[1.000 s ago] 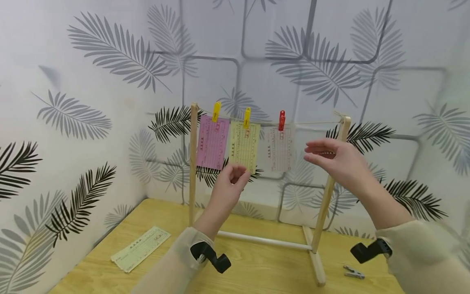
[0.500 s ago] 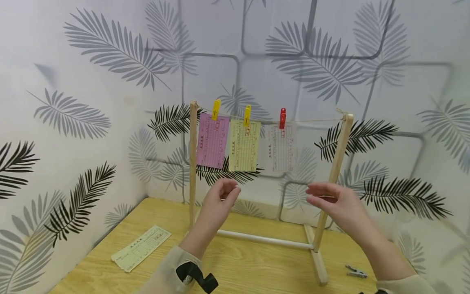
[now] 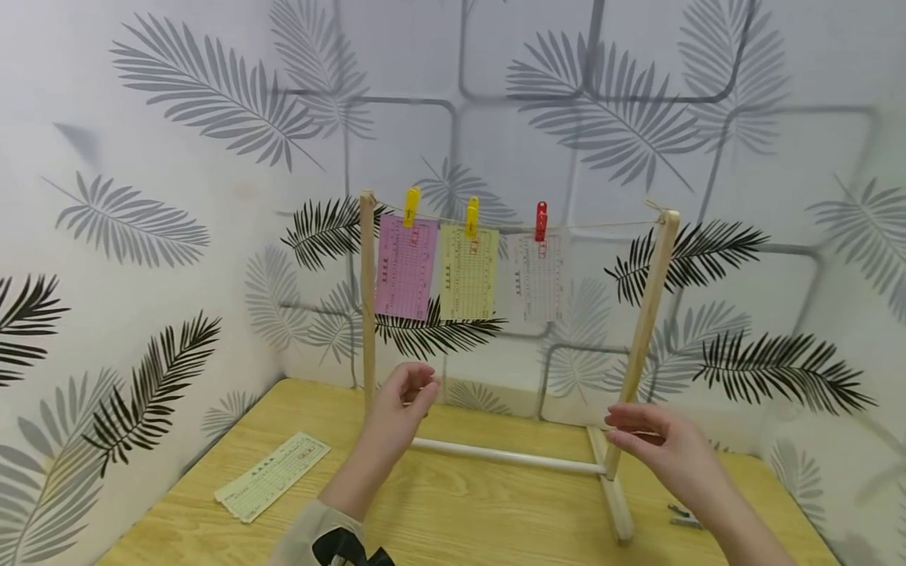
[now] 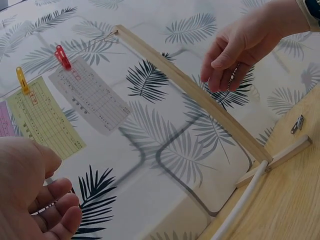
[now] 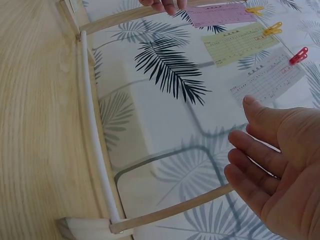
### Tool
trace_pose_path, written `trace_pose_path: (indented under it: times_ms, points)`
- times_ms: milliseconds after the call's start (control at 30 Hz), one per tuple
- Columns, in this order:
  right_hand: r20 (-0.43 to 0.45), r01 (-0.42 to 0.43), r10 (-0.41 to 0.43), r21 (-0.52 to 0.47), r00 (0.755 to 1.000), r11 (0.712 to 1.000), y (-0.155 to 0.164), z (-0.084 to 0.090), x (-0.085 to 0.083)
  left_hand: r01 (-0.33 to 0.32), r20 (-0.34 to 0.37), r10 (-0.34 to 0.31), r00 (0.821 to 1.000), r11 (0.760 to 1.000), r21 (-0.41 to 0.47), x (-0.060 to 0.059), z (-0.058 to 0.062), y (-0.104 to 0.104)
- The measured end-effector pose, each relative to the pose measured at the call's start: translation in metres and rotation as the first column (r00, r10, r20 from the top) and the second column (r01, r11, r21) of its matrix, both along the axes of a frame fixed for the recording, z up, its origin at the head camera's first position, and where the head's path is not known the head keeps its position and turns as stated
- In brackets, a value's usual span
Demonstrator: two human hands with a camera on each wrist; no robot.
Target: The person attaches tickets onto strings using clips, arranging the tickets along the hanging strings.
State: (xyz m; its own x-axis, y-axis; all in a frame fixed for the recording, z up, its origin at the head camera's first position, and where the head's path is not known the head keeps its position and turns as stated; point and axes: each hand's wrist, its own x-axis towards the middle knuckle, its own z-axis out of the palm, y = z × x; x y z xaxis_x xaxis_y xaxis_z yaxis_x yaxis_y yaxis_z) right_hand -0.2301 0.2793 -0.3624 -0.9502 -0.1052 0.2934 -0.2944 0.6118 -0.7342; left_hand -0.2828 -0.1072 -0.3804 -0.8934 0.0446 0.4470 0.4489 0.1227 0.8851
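From a string on a wooden stand [image 3: 644, 314] hang a pink paper slip [image 3: 406, 267], a yellow slip [image 3: 469, 275] and a white slip [image 3: 539, 279]. Two yellow clothespins [image 3: 412, 207] [image 3: 472, 218] and one red clothespin [image 3: 541, 221] pin them. My left hand [image 3: 398, 409] hovers below the pink and yellow slips, fingers loosely bent, holding nothing. My right hand [image 3: 668, 448] is in front of the stand's right post, also holding nothing. In the right wrist view the right hand [image 5: 272, 165] has its fingers relaxed and apart from the slips.
A small stack of pale green slips [image 3: 272, 475] lies at the left of the wooden table [image 3: 481, 519]. A grey clothespin [image 3: 683, 516] lies at the right, partly behind my right arm. The stand's white crossbar [image 3: 510, 456] runs low across the table.
Both hands have come down, away from the hanging slips; the left has also drifted leftward. The slips and clothespins stay on the string.
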Motion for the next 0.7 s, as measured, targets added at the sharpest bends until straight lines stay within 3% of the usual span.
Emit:
trace_pose_path:
  times_ms: [333,700]
  points:
    - [0.151,0.079,-0.078,-0.005,0.985,0.997,0.029,-0.028,0.009,-0.071,0.052,0.079,0.996,0.988,-0.139,0.004,-0.018,-0.026]
    - [0.241,0.112,-0.112,0.013,0.964,0.994,0.062,-0.056,0.013,-0.113,0.098,0.133,0.986,0.975,-0.189,0.005,-0.036,-0.057]
